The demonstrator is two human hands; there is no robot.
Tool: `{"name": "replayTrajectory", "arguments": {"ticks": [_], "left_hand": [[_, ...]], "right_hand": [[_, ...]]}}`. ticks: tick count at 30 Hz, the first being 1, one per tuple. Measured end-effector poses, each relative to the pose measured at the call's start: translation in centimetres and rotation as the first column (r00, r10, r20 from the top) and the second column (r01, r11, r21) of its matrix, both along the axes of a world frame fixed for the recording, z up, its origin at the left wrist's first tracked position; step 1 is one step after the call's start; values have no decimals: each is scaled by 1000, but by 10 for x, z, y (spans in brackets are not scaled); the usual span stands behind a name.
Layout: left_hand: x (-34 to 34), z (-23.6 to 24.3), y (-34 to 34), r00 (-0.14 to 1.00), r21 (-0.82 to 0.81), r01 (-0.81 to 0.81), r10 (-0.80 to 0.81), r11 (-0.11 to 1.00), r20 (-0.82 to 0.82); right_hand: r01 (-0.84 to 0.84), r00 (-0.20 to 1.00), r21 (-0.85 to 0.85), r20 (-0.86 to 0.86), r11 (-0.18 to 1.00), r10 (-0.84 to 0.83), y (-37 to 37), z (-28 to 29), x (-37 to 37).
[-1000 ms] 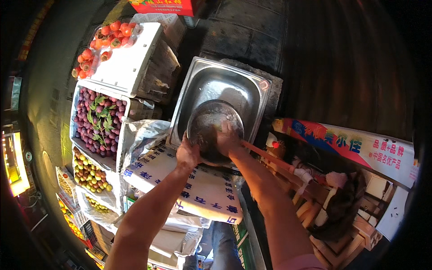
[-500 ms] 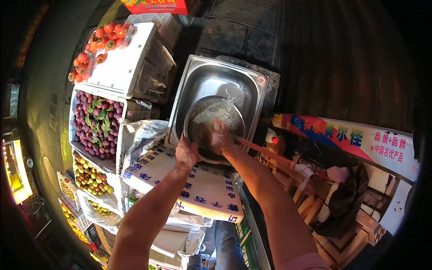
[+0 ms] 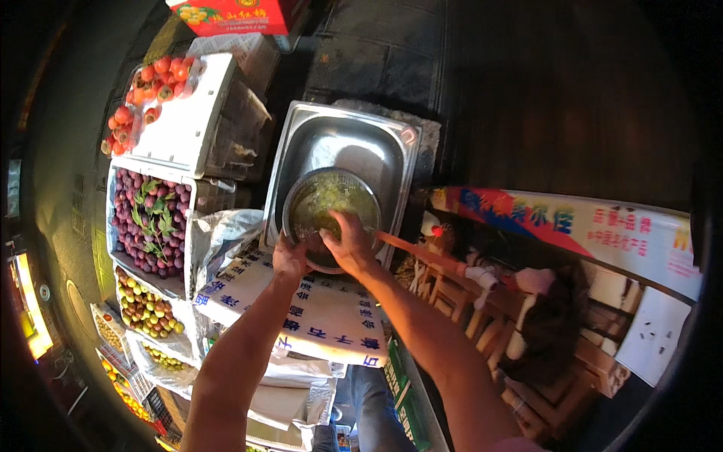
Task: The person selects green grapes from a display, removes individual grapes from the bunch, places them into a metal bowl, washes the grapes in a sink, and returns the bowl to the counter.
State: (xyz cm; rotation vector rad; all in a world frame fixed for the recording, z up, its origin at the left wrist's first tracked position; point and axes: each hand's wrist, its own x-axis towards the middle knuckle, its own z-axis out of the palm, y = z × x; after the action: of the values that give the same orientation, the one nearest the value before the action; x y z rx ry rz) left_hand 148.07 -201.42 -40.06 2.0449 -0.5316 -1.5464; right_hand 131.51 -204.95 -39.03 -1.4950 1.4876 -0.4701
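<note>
A round metal bowl (image 3: pixel 374 197) stands in a rectangular stainless steel sink (image 3: pixel 297 128). Yellowish-green water fills it; what lies under the surface is too murky to tell. At the near left of the bowl, my left hand (image 3: pixel 291 255) is closed on the rim. My right hand (image 3: pixel 348 241) hangs over the near part of the bowl, its visible fingers apart and nothing seen in them. A white foam board (image 3: pixel 301 313) with blue writing lies under my forearms, in front of the sink.
At the left are crates of persimmons (image 3: pixel 164 79), dark red plums (image 3: pixel 139 215) and green-brown fruit (image 3: pixel 147 305). A red carton (image 3: pixel 233 16) stands at the back. To the right, a reddish wooden bar (image 3: pixel 418 248) juts toward the sink beside wooden stools (image 3: pixel 452 294).
The splashing in the bowl has calmed and the water shows yellowish-green. My right hand has lifted from the splash toward the near rim. My left hand stays on the rim; the view has shifted.
</note>
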Motion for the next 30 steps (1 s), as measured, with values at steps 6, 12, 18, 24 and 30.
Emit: {"name": "replayTrajectory", "arguments": {"ticks": [6,12,18,24,30], "left_hand": [[18,34,-8,990,25,86,-88,996,105],[62,94,-18,940,15,210,-206,978,274],[108,114,-5,972,-256,108,-49,961,228],[112,141,11,996,-328,25,3,944,87],[82,207,20,996,-107,0,9,994,83]], "right_hand": [[441,273,799,315,409,-909,71,83,-71],[641,-54,737,324,216,-944,112,155,-126],[646,-23,724,336,242,-941,98,191,-127],[662,-131,738,286,131,-949,129,192,-133],[531,-45,761,465,373,-884,89,177,-139]]}}
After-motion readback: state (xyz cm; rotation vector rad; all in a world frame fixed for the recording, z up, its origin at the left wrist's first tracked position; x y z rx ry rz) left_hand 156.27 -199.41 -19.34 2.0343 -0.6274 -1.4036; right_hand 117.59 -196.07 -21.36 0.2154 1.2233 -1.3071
